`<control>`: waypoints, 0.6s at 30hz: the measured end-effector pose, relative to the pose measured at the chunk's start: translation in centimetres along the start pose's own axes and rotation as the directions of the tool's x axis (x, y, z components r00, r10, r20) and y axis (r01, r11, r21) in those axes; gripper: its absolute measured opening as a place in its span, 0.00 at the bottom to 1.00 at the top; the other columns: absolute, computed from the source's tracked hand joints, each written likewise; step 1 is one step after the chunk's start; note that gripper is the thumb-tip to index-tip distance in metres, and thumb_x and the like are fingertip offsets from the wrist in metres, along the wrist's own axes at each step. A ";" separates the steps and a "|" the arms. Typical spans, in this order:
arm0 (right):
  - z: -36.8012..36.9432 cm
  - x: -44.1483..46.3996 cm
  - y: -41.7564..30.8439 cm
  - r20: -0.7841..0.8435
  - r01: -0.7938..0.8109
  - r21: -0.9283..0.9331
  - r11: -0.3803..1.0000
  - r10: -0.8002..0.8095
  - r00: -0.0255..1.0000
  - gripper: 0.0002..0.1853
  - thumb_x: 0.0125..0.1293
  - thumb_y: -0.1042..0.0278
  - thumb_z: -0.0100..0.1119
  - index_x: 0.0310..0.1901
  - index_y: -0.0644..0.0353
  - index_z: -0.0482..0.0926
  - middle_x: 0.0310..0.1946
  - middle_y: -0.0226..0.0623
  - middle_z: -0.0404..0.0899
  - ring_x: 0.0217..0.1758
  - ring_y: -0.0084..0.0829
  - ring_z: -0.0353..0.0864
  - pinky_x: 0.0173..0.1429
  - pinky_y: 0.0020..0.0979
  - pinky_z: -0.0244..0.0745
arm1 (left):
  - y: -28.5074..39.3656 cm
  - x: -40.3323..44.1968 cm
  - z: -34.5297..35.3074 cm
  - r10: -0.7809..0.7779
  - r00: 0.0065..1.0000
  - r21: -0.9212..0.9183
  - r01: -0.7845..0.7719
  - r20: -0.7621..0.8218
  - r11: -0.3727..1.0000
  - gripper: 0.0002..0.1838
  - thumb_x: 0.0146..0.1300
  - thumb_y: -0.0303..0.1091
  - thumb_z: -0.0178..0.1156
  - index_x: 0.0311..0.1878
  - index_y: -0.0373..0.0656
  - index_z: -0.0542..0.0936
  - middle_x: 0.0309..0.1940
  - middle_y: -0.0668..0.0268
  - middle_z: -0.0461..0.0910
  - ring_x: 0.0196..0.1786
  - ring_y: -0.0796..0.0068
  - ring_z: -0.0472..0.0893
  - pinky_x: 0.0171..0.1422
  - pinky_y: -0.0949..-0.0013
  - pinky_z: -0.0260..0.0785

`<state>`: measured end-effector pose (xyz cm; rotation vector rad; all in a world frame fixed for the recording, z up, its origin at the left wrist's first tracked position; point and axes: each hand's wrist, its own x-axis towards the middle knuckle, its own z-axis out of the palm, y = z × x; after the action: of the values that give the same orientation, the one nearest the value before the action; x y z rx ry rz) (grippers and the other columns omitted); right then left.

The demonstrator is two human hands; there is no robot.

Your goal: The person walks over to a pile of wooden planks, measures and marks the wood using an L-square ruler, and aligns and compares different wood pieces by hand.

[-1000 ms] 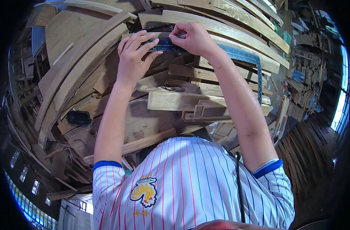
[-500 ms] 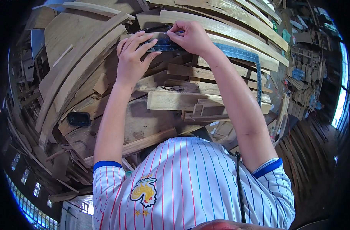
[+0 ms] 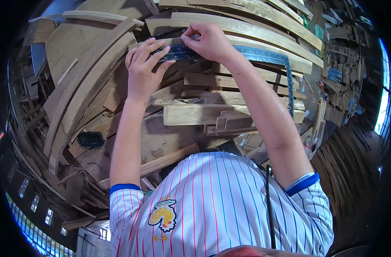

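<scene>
On the left, a long pale plank (image 3: 95, 73) lies near the left hand (image 3: 143, 66), whose fingers are spread, not clenched, over the dark ruler (image 3: 264, 56) and the narrow board (image 3: 174, 41) along its far edge. To the right, the right hand (image 3: 209, 42) pinches a thin thing (image 3: 196, 38), too small to name, above the ruler, which continues past the wrist and bends toward the person at its right corner.
</scene>
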<state>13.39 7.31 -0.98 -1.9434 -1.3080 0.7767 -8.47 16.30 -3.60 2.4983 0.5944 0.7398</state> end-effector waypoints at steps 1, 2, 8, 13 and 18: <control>0.2 0.1 0.1 -0.005 -0.004 -0.001 1.000 0.004 1.000 0.10 0.69 0.67 0.69 0.40 0.67 0.85 0.31 0.35 0.88 0.35 0.19 0.81 0.44 0.27 0.79 | 0.0 0.0 -0.1 0.007 1.000 0.010 -0.007 0.010 1.000 0.20 0.59 0.41 0.75 0.56 0.55 0.87 0.62 0.75 0.83 0.70 0.69 0.77 0.75 0.57 0.60; 0.2 0.4 0.3 -0.018 -0.024 0.036 0.999 0.025 1.000 0.11 0.69 0.66 0.69 0.40 0.67 0.86 0.31 0.35 0.88 0.35 0.19 0.80 0.44 0.27 0.79 | 0.1 0.1 -0.1 0.016 1.000 0.006 -0.016 0.012 1.000 0.20 0.59 0.41 0.75 0.56 0.55 0.87 0.62 0.75 0.83 0.70 0.69 0.77 0.75 0.57 0.60; -1.0 -0.6 0.7 -0.098 0.042 0.095 0.995 -0.033 0.995 0.13 0.73 0.61 0.67 0.44 0.65 0.86 0.32 0.34 0.87 0.34 0.19 0.79 0.42 0.26 0.77 | 0.5 -0.4 -1.4 0.081 0.996 0.061 -0.082 0.031 0.995 0.19 0.59 0.40 0.74 0.55 0.53 0.88 0.60 0.72 0.84 0.69 0.66 0.78 0.73 0.55 0.63; -4.2 -6.6 -4.6 -0.107 -0.009 0.054 0.998 0.015 0.994 0.11 0.75 0.63 0.64 0.47 0.63 0.84 0.30 0.41 0.84 0.30 0.27 0.77 0.39 0.31 0.74 | 3.3 -2.3 -3.9 0.041 0.997 0.036 -0.044 0.065 0.998 0.19 0.59 0.40 0.74 0.54 0.52 0.87 0.54 0.69 0.85 0.56 0.62 0.82 0.62 0.56 0.70; -8.7 -13.9 -3.9 -0.137 -0.018 0.037 0.999 0.023 0.990 0.08 0.77 0.69 0.63 0.48 0.65 0.82 0.36 0.33 0.84 0.38 0.18 0.80 0.45 0.22 0.77 | 6.9 -3.6 -5.6 -0.132 0.925 0.140 0.087 0.357 0.986 0.26 0.60 0.47 0.73 0.59 0.46 0.83 0.51 0.63 0.81 0.56 0.61 0.80 0.59 0.57 0.69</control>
<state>13.49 -6.30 8.86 -1.9486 -1.1864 0.6594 -12.65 10.62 2.94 2.5961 0.6504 0.1889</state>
